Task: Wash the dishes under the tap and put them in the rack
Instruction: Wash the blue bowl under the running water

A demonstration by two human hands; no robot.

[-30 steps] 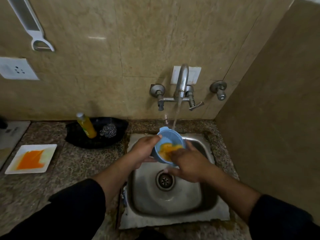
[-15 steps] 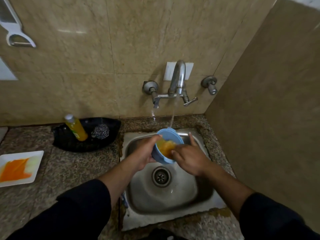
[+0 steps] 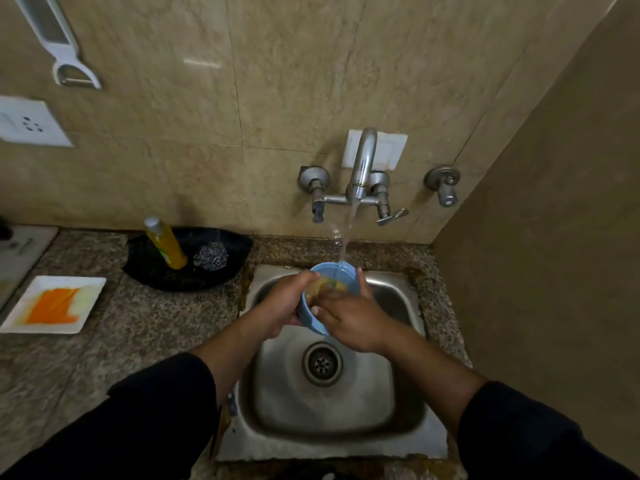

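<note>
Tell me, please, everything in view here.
tap: 1, steel, on the wall, running
sink: 1, steel, below the tap
blue bowl: 1, blue, over the sink, under the tap
wall valve: 1, steel, right of tap
soap bottle: 1, yellow, in the tray
scrubber: 1, steel, in the tray
tray: 1, black, left of sink
square plate: 1, white, orange-smeared, far left
peeler: 1, white, wall top left
socket: 1, white, left wall
left hand: 1, grips the bowl
right hand: 1, fingers inside bowl, thumb outside
</note>
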